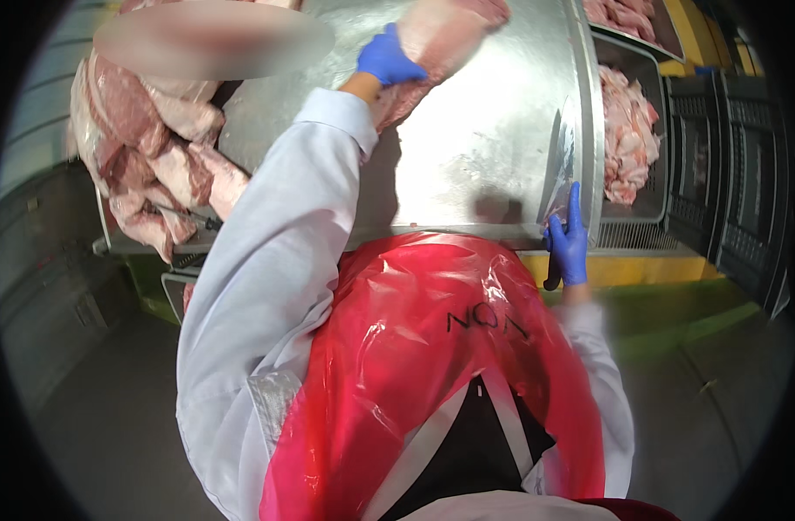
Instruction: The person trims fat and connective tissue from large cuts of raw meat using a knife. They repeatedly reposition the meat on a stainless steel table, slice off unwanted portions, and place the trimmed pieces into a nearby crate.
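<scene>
Steel table (467, 148): left hand (387, 59) grips meat (445, 35); right hand (568, 241) clenches knife (561, 165).

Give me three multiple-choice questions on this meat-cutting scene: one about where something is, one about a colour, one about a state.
1. Where does the pile of meat lie?
A. at the table's left end
B. on the floor
C. on the apron

2. What colour are the gloves?
A. white
B. blue
C. green

3. What is the right hand doing?
A. hanging open
B. resting flat on the table
C. gripping a knife

Answers:
1. A: the cuts are heaped at the left end of the steel table.
2. B: both hands wear blue, the left hand too.
3. C: its fingers are shut on the handle of the knife, blade up along the table's right edge.
</scene>
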Available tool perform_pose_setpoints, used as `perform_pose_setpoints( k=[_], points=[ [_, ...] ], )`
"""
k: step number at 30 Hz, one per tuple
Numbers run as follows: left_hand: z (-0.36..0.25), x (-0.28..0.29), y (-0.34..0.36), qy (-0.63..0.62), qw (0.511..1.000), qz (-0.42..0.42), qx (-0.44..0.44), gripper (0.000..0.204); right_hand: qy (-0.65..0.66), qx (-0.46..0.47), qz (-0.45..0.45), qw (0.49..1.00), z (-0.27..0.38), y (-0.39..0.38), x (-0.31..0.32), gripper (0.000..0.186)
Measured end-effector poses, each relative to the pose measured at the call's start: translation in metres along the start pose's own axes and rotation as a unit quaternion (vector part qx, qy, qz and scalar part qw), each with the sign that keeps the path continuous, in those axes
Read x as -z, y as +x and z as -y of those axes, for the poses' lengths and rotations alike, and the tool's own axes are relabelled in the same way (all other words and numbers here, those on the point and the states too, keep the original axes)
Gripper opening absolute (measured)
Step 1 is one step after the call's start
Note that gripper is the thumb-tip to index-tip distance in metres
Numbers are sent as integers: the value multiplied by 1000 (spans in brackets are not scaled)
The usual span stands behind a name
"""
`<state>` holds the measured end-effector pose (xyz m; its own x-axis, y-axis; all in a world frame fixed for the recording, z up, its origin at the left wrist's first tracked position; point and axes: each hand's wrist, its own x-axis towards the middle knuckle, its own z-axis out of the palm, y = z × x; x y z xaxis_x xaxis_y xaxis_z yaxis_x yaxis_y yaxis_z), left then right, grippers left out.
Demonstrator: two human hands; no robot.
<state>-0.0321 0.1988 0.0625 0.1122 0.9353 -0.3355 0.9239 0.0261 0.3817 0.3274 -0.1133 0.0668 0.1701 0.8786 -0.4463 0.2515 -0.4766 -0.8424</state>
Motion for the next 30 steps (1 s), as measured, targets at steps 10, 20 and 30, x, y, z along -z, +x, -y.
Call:
perform_pose_setpoints(
  k=[10,20,30],
  points=[
    [78,6,51,-520,802,267,125,58,125,-67,-115,983,-44,-49,42,74],
    [-36,-7,42,-94,995,-28,5,88,-6,88,7,996,5,52,52,71],
    [-54,-47,99,14,962,-223,-156,91,-152,181,-91,967,153,352,-104,55]
  ],
)
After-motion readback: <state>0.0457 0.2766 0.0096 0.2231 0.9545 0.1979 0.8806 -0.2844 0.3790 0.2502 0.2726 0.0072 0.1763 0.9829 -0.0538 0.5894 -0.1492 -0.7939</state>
